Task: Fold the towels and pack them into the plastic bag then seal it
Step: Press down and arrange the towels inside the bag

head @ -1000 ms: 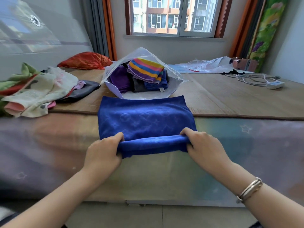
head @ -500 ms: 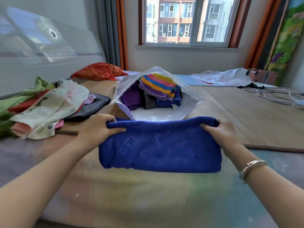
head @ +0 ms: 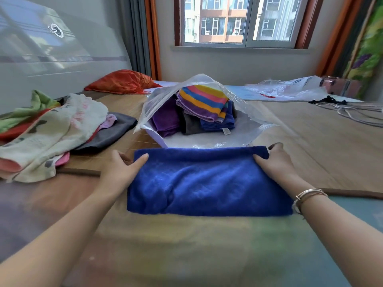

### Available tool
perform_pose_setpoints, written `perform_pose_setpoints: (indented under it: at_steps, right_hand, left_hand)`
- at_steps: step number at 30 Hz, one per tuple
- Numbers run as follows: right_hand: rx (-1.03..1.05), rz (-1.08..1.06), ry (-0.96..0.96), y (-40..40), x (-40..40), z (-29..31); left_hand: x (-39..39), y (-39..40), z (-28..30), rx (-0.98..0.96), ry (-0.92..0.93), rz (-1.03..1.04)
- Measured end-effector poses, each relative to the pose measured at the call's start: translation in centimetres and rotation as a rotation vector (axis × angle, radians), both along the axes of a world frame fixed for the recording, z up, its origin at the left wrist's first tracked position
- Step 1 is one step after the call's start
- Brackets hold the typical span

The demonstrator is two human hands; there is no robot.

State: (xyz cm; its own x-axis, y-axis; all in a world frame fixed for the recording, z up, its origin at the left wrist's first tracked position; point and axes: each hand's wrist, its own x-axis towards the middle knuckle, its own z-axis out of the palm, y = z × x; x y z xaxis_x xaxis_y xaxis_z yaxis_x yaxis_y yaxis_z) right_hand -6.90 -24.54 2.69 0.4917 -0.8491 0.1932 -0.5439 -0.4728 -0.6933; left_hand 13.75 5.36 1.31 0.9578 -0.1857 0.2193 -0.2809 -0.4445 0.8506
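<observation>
1. The bed (head: pixel 186 255) fills the room in front of me, and a woven mat (head: pixel 310 141) covers its far part.
2. The blue towel (head: pixel 207 183) lies folded across the mat's edge at the centre, just at 6 o'clock from the bag's mouth.
3. The plastic bag (head: pixel 170 100) stands open at 12 o'clock from the towel. Inside I see a striped towel (head: pixel 203 100), a purple one (head: pixel 165 121) and darker ones.
4. A pile of unfolded towels (head: pixel 45 133) waits at 9 o'clock, well apart.
5. The left hand (head: pixel 122 168) grips the towel's far left corner, thumb on top and fingers curled behind the edge.
6. The right hand (head: pixel 275 160) grips the far right corner the same way — its fingers wrap over the fold.
7. Risk, as I judge it: the bag's mouth is soft and half collapsed, so the towel may catch the lower lip and push the bag away — or the fold may open if lifted only by the far edge.
</observation>
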Motion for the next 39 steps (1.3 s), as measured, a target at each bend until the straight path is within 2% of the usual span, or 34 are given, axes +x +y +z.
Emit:
perform_pose_setpoints:
  at_steps: [5, 7, 10, 16, 18, 21, 23, 27, 30, 33, 36, 39]
  right_hand:
    - [-0.106, -0.121, 0.089, 2.3, -3.8, -1.5]
    - [-0.146, -0.148, 0.149, 3.5, -5.0, -1.9]
    - [-0.188, -0.154, 0.222, 4.9, -5.9, -1.6]
    - [-0.155, -0.140, 0.102, 5.7, -7.0, -0.4]
    - [-0.156, -0.157, 0.099, 5.5, -7.8, -0.6]
    - [-0.186, -0.099, 0.108, 5.4, -8.7, -1.5]
    - [-0.093, -0.043, 0.057, 5.1, -9.0, -2.1]
    - [0.117, -0.022, -0.035, 5.0, -9.3, -1.5]
    - [0.504, 0.037, -0.295, 6.0, -9.1, -0.2]
    - [0.823, 0.124, -0.467, 7.2, -8.9, 1.6]
    - [0.894, 0.226, -0.564, 9.1, -8.1, 3.8]
    - [0.800, 0.319, -0.526, 11.9, -6.2, 5.6]
  left_hand:
    - [-2.5, 2.1, -1.6, 0.130, 0.124, -0.032]
    - [-3.2, 3.1, -2.3, 0.095, 0.185, -0.065]
    - [-5.2, 3.7, -3.1, -0.060, 0.222, -0.090]
    - [-7.0, 4.0, -2.6, -0.234, 0.024, -0.018]
    - [-7.0, 4.2, -2.8, -0.200, 0.028, 0.020]
    - [-7.4, 4.2, -4.4, -0.105, 0.160, 0.016]
    - [-8.0, 4.0, -4.7, -0.110, 0.251, 0.014]
    - [-8.0, 3.8, -3.7, -0.263, 0.404, -0.047]
    - [-8.3, 2.9, -2.7, -0.276, 0.426, -0.106]
    - [-8.6, 2.4, -1.6, -0.376, 0.498, -0.161]
    - [-9.0, 2.1, -0.7, -0.513, 0.541, -0.244]
    - [-10.2, 1.7, 0.3, -0.595, 0.522, -0.352]
